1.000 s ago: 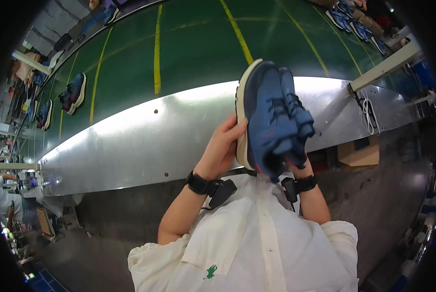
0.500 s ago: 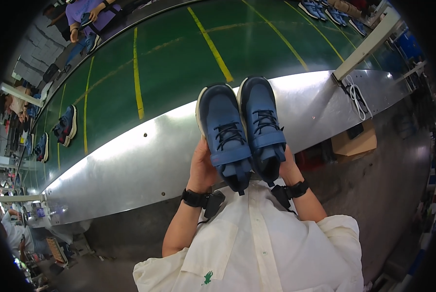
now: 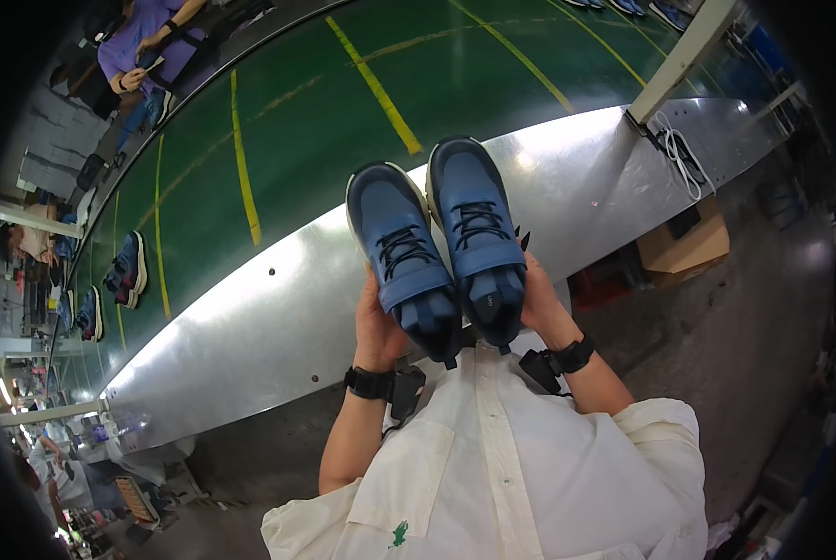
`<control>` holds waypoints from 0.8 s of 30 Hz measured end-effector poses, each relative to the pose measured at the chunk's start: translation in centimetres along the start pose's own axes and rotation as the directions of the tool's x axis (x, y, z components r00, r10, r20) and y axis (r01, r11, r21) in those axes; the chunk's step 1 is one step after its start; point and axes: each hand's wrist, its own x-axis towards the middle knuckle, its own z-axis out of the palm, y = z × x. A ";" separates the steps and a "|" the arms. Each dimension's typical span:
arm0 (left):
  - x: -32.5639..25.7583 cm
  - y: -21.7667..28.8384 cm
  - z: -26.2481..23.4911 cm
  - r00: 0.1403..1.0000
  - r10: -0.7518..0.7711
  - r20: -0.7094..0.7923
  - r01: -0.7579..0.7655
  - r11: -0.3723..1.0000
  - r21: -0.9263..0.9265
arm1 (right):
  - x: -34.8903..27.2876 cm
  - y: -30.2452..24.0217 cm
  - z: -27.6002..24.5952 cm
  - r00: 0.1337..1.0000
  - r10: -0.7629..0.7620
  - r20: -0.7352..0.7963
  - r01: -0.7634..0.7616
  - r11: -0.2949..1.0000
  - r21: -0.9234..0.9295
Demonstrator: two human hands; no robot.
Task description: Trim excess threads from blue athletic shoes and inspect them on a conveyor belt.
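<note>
Two blue sneakers with black laces, a strap and pale soles are held side by side, toes pointing away from me. My left hand [image 3: 378,322] is closed round the outer side of the left sneaker [image 3: 394,224], near the heel. The right sneaker [image 3: 474,210] is gripped from its outer side by my right hand [image 3: 539,297]. Most of my fingers are hidden under the shoes. Both shoes are above the metal ledge, tops facing up, and their toe ends touch or nearly touch.
Beyond the metal ledge [image 3: 222,327] runs a green conveyor belt [image 3: 296,131] with yellow lines. More sneakers [image 3: 126,271] sit on its left part. A metal post [image 3: 684,61] stands on the right, beside a coiled white cable [image 3: 681,159]. Below is a cardboard box [image 3: 688,243]. Across the belt, a person in purple [image 3: 138,42] handles a shoe.
Both sneakers have shifted a little left and turned slightly, and the right one has tilted so more of its opening shows. The whole view has shifted slightly. Both hands keep their hold.
</note>
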 end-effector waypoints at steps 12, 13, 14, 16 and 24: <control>1.9 1.0 -0.2 0.865 0.490 -0.109 -0.384 0.786 0.485 | 2.7 0.2 0.6 0.939 -0.341 -0.034 0.144 0.481 -0.865; 2.5 0.9 -1.3 0.871 0.483 -0.091 -0.313 0.688 0.655 | 3.5 0.7 -1.3 0.756 -0.591 0.283 0.312 -0.055 -0.949; 2.9 1.2 -2.0 0.874 0.480 -0.075 -0.235 0.554 0.799 | 3.4 0.8 -1.6 0.771 -0.615 0.169 0.266 0.070 -0.961; 2.2 1.9 -2.1 0.864 0.504 0.015 -0.204 0.321 0.925 | 2.8 0.6 -1.6 0.782 -0.593 0.191 0.275 0.052 -0.960; -3.1 0.6 8.0 0.870 0.102 0.482 -0.275 -0.711 0.647 | 2.5 1.7 -1.2 0.799 -0.580 0.160 0.312 0.173 -0.934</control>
